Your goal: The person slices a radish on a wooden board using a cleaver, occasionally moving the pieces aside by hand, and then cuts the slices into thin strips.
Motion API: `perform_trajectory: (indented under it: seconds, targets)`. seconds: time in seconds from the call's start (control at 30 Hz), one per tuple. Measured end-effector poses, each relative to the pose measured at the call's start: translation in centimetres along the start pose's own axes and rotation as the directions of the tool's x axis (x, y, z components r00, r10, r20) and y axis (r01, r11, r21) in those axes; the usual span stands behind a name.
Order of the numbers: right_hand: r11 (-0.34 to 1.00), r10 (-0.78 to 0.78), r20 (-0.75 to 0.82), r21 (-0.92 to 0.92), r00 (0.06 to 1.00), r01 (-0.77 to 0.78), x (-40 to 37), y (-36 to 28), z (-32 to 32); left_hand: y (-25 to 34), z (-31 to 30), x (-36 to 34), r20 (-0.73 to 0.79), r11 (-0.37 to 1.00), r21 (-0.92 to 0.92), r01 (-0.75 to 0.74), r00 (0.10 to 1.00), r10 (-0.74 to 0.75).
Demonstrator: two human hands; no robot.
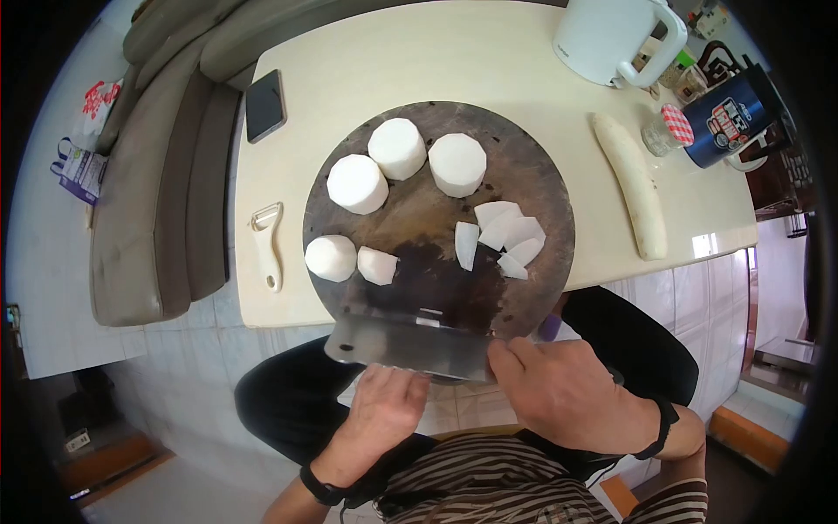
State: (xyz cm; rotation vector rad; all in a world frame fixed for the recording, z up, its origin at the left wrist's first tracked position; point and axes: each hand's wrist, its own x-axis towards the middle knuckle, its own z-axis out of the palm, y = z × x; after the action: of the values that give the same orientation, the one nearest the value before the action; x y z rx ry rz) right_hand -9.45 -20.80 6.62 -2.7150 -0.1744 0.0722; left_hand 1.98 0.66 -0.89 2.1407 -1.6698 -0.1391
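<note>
A broad cleaver point(410, 347) lies across the near edge of the round wooden cutting board point(393, 210). My right hand point(563, 393) is closed around its handle end, thumb and fingers against the blade. My left hand point(384, 403) is curled at the blade's near edge. Its fingertips are tucked out of sight, so what they grip, if anything, is hidden. Thick peeled white radish chunks point(457, 164) stand at the back and left of the board. A smaller cut radish piece point(377, 266) sits near the blade. Several thin radish slices point(511, 234) overlap on the right.
A peeler point(266, 244) and a phone point(265, 106) lie on the table point(384, 61) at left. To the right are a long whole radish point(630, 185), a glass jar point(666, 131), a blue tumbler point(733, 118) and a white kettle point(604, 39). A grey sofa point(161, 183) borders the left side.
</note>
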Motion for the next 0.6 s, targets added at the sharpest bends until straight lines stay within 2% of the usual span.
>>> perform_trajectory:
  seconds: [0.17,0.3,0.4,0.47,0.6]
  targets:
    - [0.996,-0.007,0.029,-0.090,1.000,0.010,0.1,0.0,0.2,0.2,0.1,0.7,-0.081,0.998,-0.051,0.044,0.996,-0.048]
    - [0.997,0.032,0.061,-0.068,0.998,-0.028,1.0,-0.3,0.6,0.2,0.1,0.5,-0.042,0.999,-0.039,0.022,0.999,-0.024]
    - [0.996,0.017,0.039,-0.088,0.999,-0.013,1.1,-0.2,0.5,0.2,0.2,0.8,-0.078,0.993,-0.095,0.071,0.994,-0.079]
    - [1.000,0.010,0.005,0.002,1.000,-0.010,0.9,-0.1,0.2,0.1,0.5,0.8,-0.129,0.995,-0.092,0.040,0.990,-0.052]
    - [1.000,0.000,0.010,0.007,1.000,0.000,0.2,-0.1,0.0,0.2,0.4,0.5,-0.115,0.998,-0.055,0.036,0.992,-0.043]
